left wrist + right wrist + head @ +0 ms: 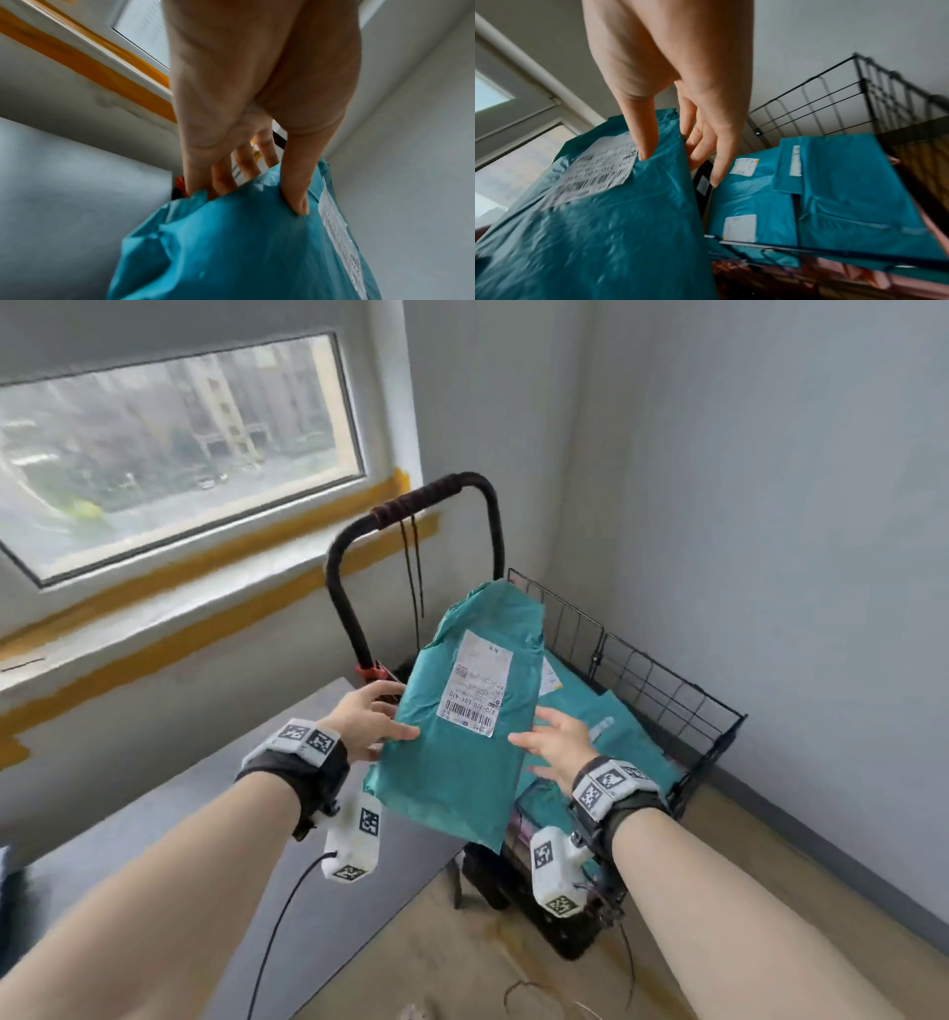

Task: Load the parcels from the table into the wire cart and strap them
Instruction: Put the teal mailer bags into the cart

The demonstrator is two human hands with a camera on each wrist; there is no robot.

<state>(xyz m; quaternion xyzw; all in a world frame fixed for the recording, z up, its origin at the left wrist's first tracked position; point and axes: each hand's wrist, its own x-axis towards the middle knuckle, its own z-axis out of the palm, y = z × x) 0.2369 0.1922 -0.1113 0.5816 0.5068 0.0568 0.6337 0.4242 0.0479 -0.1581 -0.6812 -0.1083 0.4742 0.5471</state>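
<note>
The teal parcel point(457, 726) hangs in the air between both hands, its long axis running away from the person and rising at the far end, label side point(475, 683) up with the barcode at the near end. The left hand point(367, 719) pinches its left edge, thumb point(295, 194) on top and the other fingers point(223, 178) underneath. The right hand point(557, 737) takes the right edge, thumb point(644, 132) pressed on the top face; its fingers reach down past the edge, loosely spread, and whether they bear on the underside cannot be told.

Below and right of the grip stands the wire cart point(667, 690), holding several teal parcels point(834, 192) lying flat. Its black handle point(411, 505) rises beyond the held parcel.

A grey table point(179, 814) lies under the left forearm. Past it are a window point(169, 439), orange-taped sill point(231, 567), pale walls and a tan floor point(462, 942).
</note>
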